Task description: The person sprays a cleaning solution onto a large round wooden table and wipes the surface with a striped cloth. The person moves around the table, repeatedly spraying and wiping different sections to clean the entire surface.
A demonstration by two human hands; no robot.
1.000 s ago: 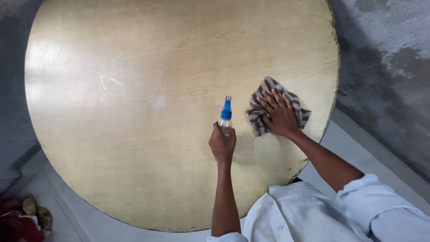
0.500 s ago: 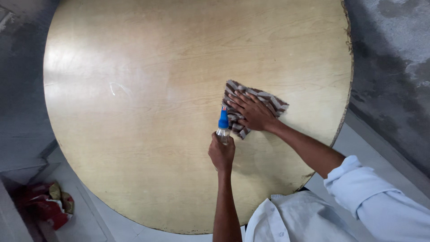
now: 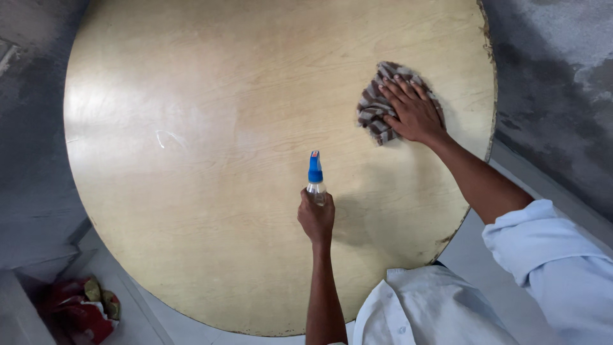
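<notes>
Round wooden table (image 3: 191, 211), pale and worn at the rim, standing over a grey concrete floor (image 3: 555, 70); two bare hands working on its top.

Left hand (image 3: 317, 220) is gripping a clear spray bottle (image 3: 316, 185) with a blue nozzle, fingers clenched around its body, bottle standing upright near the table's middle. Right hand (image 3: 414, 110) is lying flat with fingers spread, pressing a brown-and-grey striped cloth (image 3: 375, 110) onto the tabletop near the far right edge; cloth is bunching out to the left of the palm. Bottle and cloth are sitting well apart. White shirt sleeve (image 3: 555, 255) is showing at lower right. Red crumpled bundle (image 3: 80, 310) is lying on the pale floor at lower left, beside the table.
</notes>
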